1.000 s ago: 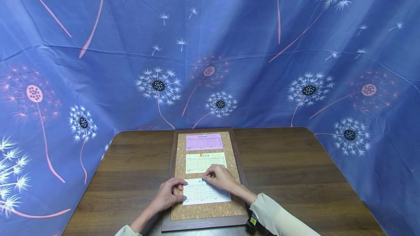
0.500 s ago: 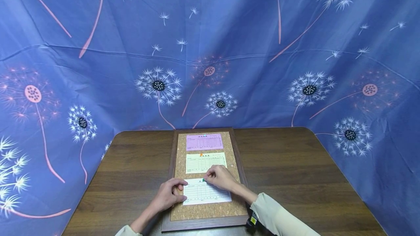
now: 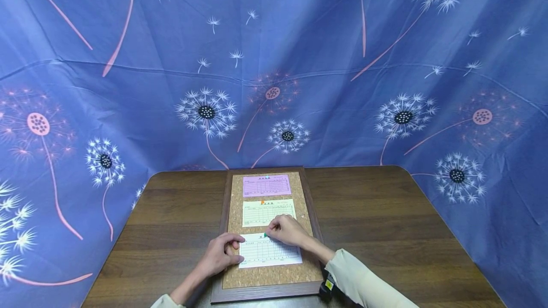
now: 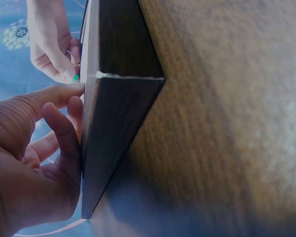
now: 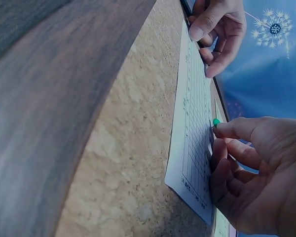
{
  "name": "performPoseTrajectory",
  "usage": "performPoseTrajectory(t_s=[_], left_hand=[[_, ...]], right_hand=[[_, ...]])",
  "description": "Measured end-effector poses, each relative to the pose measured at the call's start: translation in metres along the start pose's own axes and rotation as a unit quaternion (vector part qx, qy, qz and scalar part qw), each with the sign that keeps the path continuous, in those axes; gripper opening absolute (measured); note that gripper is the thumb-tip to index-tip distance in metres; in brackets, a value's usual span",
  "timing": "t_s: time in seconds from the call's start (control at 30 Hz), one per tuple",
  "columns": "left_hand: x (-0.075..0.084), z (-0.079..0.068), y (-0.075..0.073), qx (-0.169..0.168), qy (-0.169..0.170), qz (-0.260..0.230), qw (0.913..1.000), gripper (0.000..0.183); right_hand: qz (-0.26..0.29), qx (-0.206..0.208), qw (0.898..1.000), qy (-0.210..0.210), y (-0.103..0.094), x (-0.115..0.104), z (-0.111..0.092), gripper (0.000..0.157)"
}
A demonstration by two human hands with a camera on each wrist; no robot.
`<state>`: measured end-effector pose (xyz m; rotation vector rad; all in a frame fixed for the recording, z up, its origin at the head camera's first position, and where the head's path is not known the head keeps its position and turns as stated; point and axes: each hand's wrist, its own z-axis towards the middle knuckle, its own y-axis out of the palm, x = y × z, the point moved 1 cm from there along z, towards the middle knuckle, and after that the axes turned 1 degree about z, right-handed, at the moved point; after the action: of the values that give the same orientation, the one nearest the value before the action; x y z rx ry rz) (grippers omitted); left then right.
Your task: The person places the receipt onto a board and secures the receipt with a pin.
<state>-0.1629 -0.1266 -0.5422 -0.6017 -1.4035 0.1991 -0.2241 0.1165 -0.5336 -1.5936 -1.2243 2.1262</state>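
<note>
A white printed form [image 3: 265,253] lies on the lower part of a framed corkboard [image 3: 257,278]. At its top edge my right hand [image 3: 288,231] pinches a green push pin [image 5: 216,122] between thumb and index finger. The pin's point is too small to make out against the paper. My left hand [image 3: 217,253] rests at the form's left side, thumb and index finger spread apart and touching its left corners. Higher on the board are a pale green form [image 3: 257,215] with an orange pin [image 3: 262,202] and a purple form [image 3: 266,186] with a small teal pin.
The board's dark wooden frame [image 3: 267,292] lies on a brown wooden table [image 3: 368,222]. A blue dandelion-print cloth [image 3: 334,108] hangs behind and around the table. A black device [image 3: 327,289] sits beside the right sleeve, near the frame's lower right corner.
</note>
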Motion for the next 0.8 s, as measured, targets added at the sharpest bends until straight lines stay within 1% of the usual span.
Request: performPoseTrajectory(t_s=[0.13, 0.2, 0.33, 0.43, 0.6, 0.7, 0.8], left_hand=[[-0.0002, 0.0002, -0.0002, -0.001, 0.0, -0.002, 1.0, 0.041], [-0.0004, 0.0002, -0.0002, -0.002, 0.003, -0.011, 0.9999, 0.041], [-0.0012, 0.0005, 0.0, -0.004, 0.008, -0.021, 0.9997, 0.04], [-0.0015, 0.0005, 0.0001, -0.004, 0.012, -0.021, 0.9997, 0.04], [-0.0017, 0.0009, 0.0001, -0.006, 0.01, -0.014, 0.9998, 0.04], [-0.0017, 0.001, 0.0002, -0.008, 0.006, -0.008, 0.9999, 0.039], [-0.0013, 0.0007, 0.0001, -0.009, 0.01, -0.001, 0.9999, 0.038]], right_hand=[[0.005, 0.001, 1.0, 0.004, 0.0, -0.0004, -0.0001, 0.009], [0.007, 0.006, 1.0, 0.006, 0.0004, -0.0006, 0.0001, 0.009], [0.005, 0.025, 1.0, -0.008, 0.0009, -0.002, -0.0004, 0.01], [0.003, 0.03, 0.999, -0.009, 0.0017, -0.0025, -0.0005, 0.009], [0.007, 0.026, 0.999, 0.027, 0.0021, -0.003, 0.0008, 0.01], [0.006, 0.028, 0.999, 0.034, 0.0021, -0.0032, 0.0012, 0.01], [0.009, 0.029, 0.999, 0.04, 0.0024, -0.0029, 0.0011, 0.01]])
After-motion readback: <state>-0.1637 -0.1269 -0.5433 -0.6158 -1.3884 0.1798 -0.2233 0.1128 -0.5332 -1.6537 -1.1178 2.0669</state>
